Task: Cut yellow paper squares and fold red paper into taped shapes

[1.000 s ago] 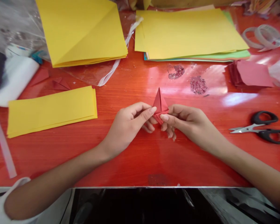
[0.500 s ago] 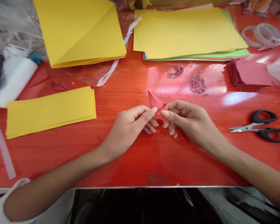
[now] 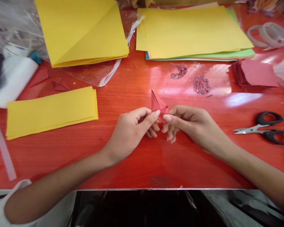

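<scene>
Two bare hands are meeting above the red table (image 3: pixel 132 173), holding one small folded red paper (image 3: pixel 159 102) between them, its sharp tip pointing away from the person. The left hand (image 3: pixel 130 132) is pinching its lower left part between thumb and bent fingers; the right hand (image 3: pixel 196 124) is pinching its lower right part likewise, thumb on top. Some fingertips are hiding behind the paper, so their exact placing is hard to judge. Beyond the hands, yellow sheets (image 3: pixel 85 34) and a coloured paper stack (image 3: pixel 194 31) are lying side by side. Yellow strips (image 3: pixel 52 113) are resting to the left; to the right, black-handled scissors (image 3: pixel 257 128) are pointing their blades toward the hands.
</scene>
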`<state>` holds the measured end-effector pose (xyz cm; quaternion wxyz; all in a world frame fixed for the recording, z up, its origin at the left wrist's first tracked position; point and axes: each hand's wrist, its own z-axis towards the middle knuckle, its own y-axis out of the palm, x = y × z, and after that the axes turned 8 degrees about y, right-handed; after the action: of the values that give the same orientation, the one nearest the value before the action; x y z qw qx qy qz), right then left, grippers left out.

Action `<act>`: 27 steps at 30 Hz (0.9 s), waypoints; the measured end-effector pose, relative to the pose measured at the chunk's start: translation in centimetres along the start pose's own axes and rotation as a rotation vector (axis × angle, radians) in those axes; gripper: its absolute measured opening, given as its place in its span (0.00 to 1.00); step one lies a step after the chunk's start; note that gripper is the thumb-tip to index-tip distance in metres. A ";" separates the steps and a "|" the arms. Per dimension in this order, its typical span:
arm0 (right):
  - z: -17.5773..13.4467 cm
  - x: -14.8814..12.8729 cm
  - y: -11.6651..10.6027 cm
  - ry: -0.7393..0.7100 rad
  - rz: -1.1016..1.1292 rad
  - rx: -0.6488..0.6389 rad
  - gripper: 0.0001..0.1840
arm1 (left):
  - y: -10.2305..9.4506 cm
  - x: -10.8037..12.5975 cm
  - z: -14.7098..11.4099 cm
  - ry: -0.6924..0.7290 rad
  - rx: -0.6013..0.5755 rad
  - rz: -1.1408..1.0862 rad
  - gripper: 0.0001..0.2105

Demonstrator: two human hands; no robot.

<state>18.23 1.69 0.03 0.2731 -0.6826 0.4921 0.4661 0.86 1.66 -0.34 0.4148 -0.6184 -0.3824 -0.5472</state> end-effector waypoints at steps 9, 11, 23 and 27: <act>-0.3 0.0 0.0 0.020 -0.040 0.018 0.14 | 0.0 -0.4 0.1 0.039 -0.001 0.028 0.12; -0.2 0.0 0.0 0.018 -0.054 0.020 0.14 | 0.0 -0.4 0.2 0.036 0.016 0.004 0.11; -0.1 0.4 0.3 -0.075 0.005 0.043 0.10 | 0.1 -0.3 0.0 0.046 0.022 -0.036 0.11; -0.1 0.3 0.4 -0.070 -0.004 0.052 0.11 | 0.1 -0.3 0.0 0.042 0.016 -0.017 0.11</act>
<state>17.86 1.35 -0.20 0.3086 -0.6598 0.4926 0.4761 0.89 1.61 -0.66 0.4229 -0.6000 -0.3833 -0.5606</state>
